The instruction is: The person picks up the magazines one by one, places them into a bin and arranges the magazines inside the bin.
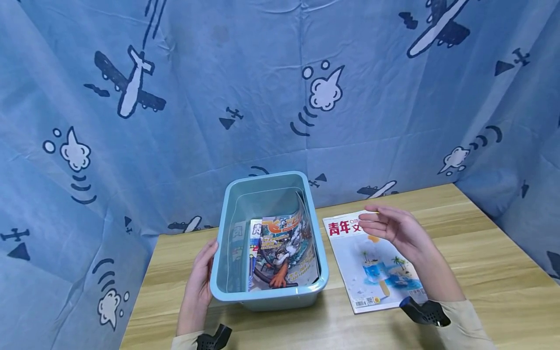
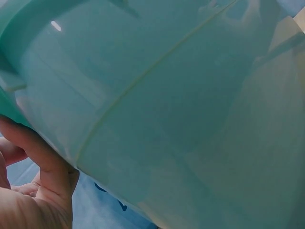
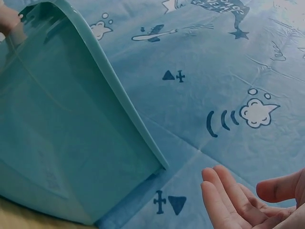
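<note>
A light blue-green plastic bin [image 1: 271, 292] stands on the table with several magazines inside it. The top magazine [image 1: 286, 257] has a colourful cartoon cover and curves up against the bin's right wall. My left hand [image 1: 202, 272] holds the bin's left side just below the rim; some of its fingers are hidden. In the left wrist view the bin's wall [image 2: 181, 114] fills most of the picture. My right hand [image 1: 400, 233] hovers over another magazine [image 1: 356, 262] with a pale beach-scene cover, lying flat right of the bin. Nothing is between its loosely bent fingers [image 3: 226, 191].
The wooden table [image 1: 477, 253] extends on both sides of the bin. A blue curtain [image 1: 262, 87] printed with planes and clouds hangs behind the table and along its sides. Black wrist devices [image 1: 424, 311] sit at both sleeves.
</note>
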### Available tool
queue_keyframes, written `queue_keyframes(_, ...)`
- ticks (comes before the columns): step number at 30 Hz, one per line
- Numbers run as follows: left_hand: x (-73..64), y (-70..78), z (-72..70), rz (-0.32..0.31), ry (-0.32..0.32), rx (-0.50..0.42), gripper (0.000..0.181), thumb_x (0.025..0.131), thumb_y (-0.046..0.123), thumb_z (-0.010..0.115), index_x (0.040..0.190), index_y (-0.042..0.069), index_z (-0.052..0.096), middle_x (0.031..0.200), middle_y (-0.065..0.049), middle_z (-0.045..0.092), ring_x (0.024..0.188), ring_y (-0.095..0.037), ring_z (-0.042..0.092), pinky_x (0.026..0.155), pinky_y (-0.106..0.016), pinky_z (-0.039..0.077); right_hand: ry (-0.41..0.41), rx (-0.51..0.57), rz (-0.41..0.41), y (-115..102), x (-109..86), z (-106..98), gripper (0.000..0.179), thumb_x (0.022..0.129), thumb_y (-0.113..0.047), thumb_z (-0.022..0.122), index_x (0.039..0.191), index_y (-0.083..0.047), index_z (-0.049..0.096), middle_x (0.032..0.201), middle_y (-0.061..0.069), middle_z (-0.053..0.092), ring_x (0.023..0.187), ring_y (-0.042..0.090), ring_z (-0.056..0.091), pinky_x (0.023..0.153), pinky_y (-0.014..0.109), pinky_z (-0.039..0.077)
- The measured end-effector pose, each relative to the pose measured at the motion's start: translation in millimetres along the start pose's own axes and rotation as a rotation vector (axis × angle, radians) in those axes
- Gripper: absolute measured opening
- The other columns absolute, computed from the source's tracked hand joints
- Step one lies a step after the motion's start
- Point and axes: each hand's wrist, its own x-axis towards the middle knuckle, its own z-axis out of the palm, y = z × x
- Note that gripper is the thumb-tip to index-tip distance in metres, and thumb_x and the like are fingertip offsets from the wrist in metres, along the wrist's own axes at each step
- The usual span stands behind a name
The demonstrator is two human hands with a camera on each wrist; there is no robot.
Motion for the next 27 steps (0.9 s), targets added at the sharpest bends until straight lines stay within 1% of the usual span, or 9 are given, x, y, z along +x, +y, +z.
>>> queue_keyframes(2, 0.2, 0.0, 0.1, -0.003, 0.005, 0.0, 0.019, 0.11, 0.024, 0.054, 0.118, 0.016, 0.069, 0.113, -0.004, 0.074, 0.095, -0.012, 0.074, 0.09, -0.026, 0.061, -0.006, 0.011, -0.003, 1, -1.0, -3, 0.038, 0.113, -0.007, 0.036, 0.116, -0.003, 0.074, 0.112, 0.019, 0.075, 0.105, 0.032, 0.074, 0.092, 0.04, 0.062)
queue_keyframes(5, 0.0, -0.9, -0.3, 0.002, -0.007, 0.004, 0.02, 0.11, 0.024, 0.053, 0.119, 0.016, 0.069, 0.112, -0.004, 0.074, 0.095, -0.011, 0.074, 0.089, -0.025, 0.061, -0.017, 0.027, -0.012, 2, -2.9, -8, 0.038, 0.113, -0.007, 0.036, 0.117, -0.002, 0.073, 0.112, 0.019, 0.075, 0.104, 0.033, 0.074, 0.092, 0.04, 0.062)
queue_keyframes(10, 0.1, -2.7, -1.4, 0.017, -0.033, 0.006, 0.021, 0.111, 0.023, 0.051, 0.118, 0.015, 0.069, 0.108, -0.003, 0.074, 0.093, -0.011, 0.074, 0.083, -0.023, 0.063, -0.001, 0.068, -0.021, 1, -7.0, -15, 0.037, 0.113, -0.008, 0.037, 0.117, -0.001, 0.073, 0.113, 0.02, 0.075, 0.104, 0.035, 0.074, 0.092, 0.041, 0.062)
queue_keyframes(13, 0.5, -2.9, -1.5, 0.021, -0.04, -0.002, 0.021, 0.111, 0.023, 0.051, 0.118, 0.015, 0.068, 0.108, -0.003, 0.075, 0.093, -0.011, 0.074, 0.084, -0.023, 0.063, 0.005, 0.087, -0.024, 1, -8.7, -18, 0.037, 0.113, -0.008, 0.036, 0.117, -0.001, 0.073, 0.113, 0.021, 0.075, 0.104, 0.036, 0.074, 0.092, 0.042, 0.062)
queue_keyframes(20, 0.8, -2.7, -1.1, 0.024, -0.039, -0.012, 0.021, 0.111, 0.021, 0.051, 0.117, 0.014, 0.069, 0.109, -0.004, 0.074, 0.094, -0.011, 0.074, 0.086, -0.022, 0.062, 0.04, 0.069, -0.031, 0, -12.1, -26, 0.037, 0.113, -0.008, 0.036, 0.114, -0.003, 0.073, 0.111, 0.019, 0.075, 0.103, 0.035, 0.075, 0.091, 0.043, 0.062)
queue_keyframes(27, -0.8, -2.0, -0.6, 0.02, -0.056, -0.026, 0.021, 0.111, 0.021, 0.051, 0.118, 0.013, 0.069, 0.11, -0.004, 0.074, 0.095, -0.011, 0.074, 0.088, -0.024, 0.061, 0.021, 0.092, -0.052, -4, -15.3, -31, 0.038, 0.114, -0.008, 0.034, 0.116, 0.0, 0.071, 0.114, 0.022, 0.074, 0.103, 0.036, 0.074, 0.091, 0.044, 0.062)
